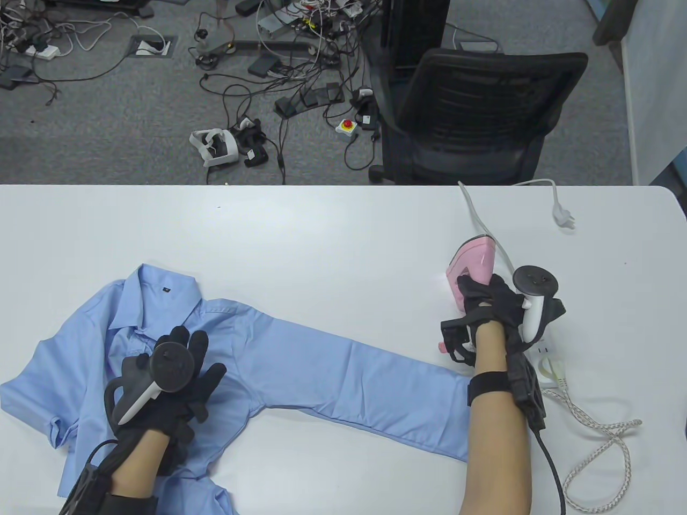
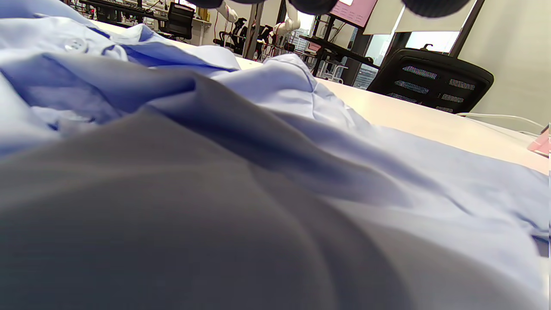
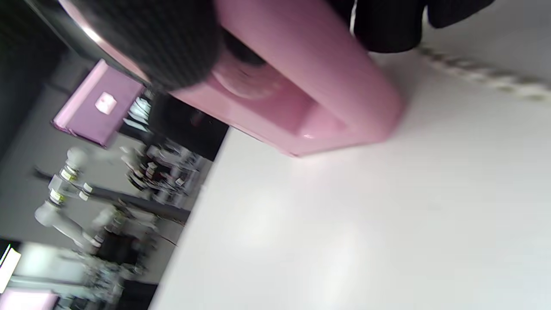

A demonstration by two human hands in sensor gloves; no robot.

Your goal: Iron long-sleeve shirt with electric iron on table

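Left hand (image 1: 172,375) lies flat on the floppy light-blue cotton shirt (image 1: 322,370), right hand (image 1: 491,300) grips the slick, probably weighty pink plastic iron (image 1: 472,263) by its handle.

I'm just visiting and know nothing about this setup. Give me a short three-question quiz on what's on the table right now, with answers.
1. True or false: the pink electric iron rests on the light blue long-sleeve shirt.
2. Which hand holds the iron? A) left hand B) right hand C) neither
3. Fill in: the left hand lies with straight fingers on the shirt's ____, just below the collar.

Key
1. False: it is over the bare white table, beyond the sleeve's end.
2. B: its fingers curl round the handle.
3. Chest.
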